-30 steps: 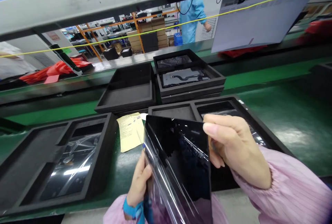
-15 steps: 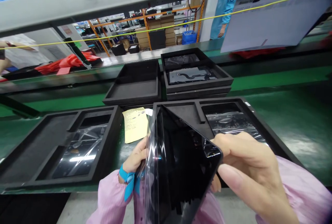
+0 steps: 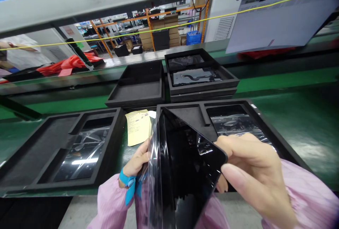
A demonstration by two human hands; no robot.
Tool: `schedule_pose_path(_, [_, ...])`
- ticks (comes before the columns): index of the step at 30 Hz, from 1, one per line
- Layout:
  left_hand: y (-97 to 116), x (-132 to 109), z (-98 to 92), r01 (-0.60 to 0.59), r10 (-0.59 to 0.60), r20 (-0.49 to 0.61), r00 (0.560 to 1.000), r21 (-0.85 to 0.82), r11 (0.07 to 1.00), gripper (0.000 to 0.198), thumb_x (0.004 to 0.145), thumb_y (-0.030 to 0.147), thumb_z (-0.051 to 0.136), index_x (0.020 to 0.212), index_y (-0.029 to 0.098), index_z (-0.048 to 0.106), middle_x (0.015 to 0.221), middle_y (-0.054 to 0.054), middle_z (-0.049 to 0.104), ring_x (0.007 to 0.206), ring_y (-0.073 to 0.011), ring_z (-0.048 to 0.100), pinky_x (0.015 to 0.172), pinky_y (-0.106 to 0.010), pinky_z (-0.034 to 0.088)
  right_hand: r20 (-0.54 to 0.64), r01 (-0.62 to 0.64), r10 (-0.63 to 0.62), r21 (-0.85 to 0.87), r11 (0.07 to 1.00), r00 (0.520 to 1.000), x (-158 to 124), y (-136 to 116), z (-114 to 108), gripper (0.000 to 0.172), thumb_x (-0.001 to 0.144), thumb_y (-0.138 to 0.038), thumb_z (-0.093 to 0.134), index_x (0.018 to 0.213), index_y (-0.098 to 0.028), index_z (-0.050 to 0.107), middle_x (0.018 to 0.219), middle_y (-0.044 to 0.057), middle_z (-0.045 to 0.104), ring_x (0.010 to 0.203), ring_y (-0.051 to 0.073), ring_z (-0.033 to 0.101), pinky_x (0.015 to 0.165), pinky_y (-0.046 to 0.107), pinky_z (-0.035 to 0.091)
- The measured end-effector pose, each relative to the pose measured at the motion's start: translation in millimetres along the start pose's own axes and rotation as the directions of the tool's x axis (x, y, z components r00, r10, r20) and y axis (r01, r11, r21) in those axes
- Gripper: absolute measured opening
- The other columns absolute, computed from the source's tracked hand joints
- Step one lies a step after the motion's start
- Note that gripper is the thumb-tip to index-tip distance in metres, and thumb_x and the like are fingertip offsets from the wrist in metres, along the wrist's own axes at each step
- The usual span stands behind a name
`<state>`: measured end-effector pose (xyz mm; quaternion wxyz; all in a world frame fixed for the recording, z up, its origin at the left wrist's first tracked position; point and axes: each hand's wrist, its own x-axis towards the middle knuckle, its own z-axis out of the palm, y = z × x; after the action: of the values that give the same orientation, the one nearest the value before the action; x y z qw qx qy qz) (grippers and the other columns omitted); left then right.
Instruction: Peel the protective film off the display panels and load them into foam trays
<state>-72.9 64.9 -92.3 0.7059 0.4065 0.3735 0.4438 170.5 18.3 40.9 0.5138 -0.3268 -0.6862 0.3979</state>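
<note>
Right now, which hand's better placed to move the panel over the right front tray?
Likely the right hand: it pinches the black panel nearer that tray; the left hand is nearer the yellow paper.

Your left hand point(image 3: 136, 160) is partly behind the glossy black panel point(image 3: 192, 165), which hides its fingertips from you. The panel's lower end runs off the bottom edge. The panel and your right hand point(image 3: 255, 172) cover part of the right-hand foam tray point(image 3: 265, 124). You can't read the yellow note point(image 3: 138, 128) (its handwriting is too small). The left edge cuts off a person in white point(image 3: 23, 50).
</note>
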Motion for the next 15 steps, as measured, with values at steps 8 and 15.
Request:
schedule_pose_path(8, [2.6, -10.8, -24.1, -0.079, 0.170, -0.339, 0.925, 0.268, 0.960, 0.073, 0.060, 0.056, 0.076, 0.122, 0.020, 0.062, 0.119, -0.009, 0.066, 0.125, -0.0316, 0.050, 0.106, -0.039, 0.039, 0.050, -0.404, 0.408, -0.067, 0.912, 0.912, 48.4, 61.7, -5.1, 0.053, 0.091, -0.052, 0.029, 0.056, -0.015, 0.044, 0.046, 0.009, 0.052, 0.030, 0.012, 0.042, 0.029, 0.020, 0.031])
schedule_pose_path(15, [7.0, -94.4, -50.4, 0.005, 0.260, -0.701, 0.664, 0.352, 0.936, 0.082, 0.077, 0.078, 0.033, 0.132, 0.021, 0.053, 0.139, -0.009, 0.053, 0.137, -0.0294, 0.038, 0.113, -0.040, 0.034, 0.273, -0.078, 0.321, -0.640, 0.765, 0.907, 109.0, 131.3, 41.5, 0.027, 0.090, -0.015, 0.038, 0.109, -0.010, 0.057, 0.089, 0.008, 0.064, 0.082, 0.018, 0.061, 0.075, 0.029, 0.050])
